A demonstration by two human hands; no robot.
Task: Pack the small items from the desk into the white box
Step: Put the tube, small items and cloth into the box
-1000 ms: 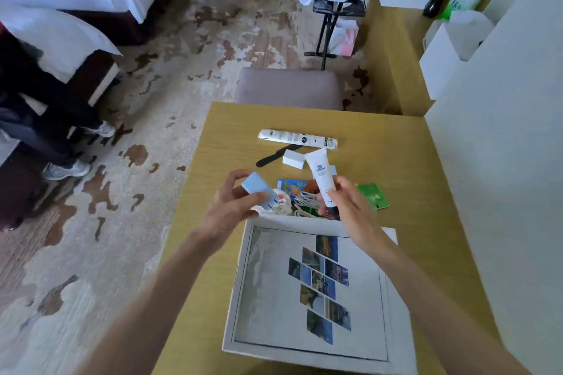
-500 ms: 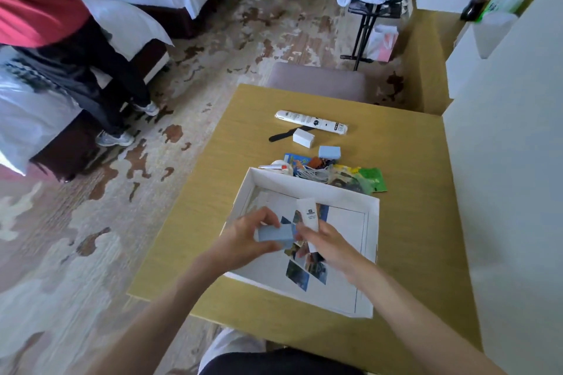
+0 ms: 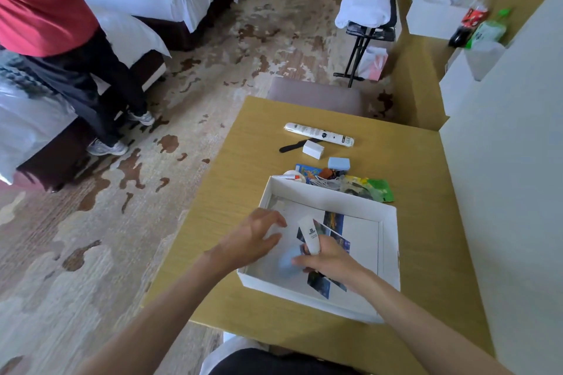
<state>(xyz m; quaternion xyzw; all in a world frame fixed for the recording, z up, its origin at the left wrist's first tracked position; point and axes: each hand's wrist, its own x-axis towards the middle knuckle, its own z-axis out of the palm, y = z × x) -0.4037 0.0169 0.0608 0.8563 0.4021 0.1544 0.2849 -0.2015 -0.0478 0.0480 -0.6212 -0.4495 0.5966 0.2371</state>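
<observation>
Both hands are over the white box [image 3: 329, 201] on the tabletop [image 3: 426, 192]. The right hand [image 3: 332, 259] pinches a white tube [image 3: 310, 234]. The left hand [image 3: 253, 240] is spread, with a blurry blue item [image 3: 288, 265] just beside it in the box.

Pale blue item [image 3: 288, 263] in the white box [image 3: 327, 199] is smearing into a motion-blurred blob, shape unreadable. Right hand [image 3: 330, 259] is covering the lower end of the white tube [image 3: 310, 234]; tube print too small to read. Both hands are hiding part of the photo sheet [image 3: 359, 240] on the box floor. Box's far wall is cutting off the clutter pile [image 3: 335, 181] behind it, items not separable. Surface [image 3: 426, 192] near edge running out of frame.
</observation>
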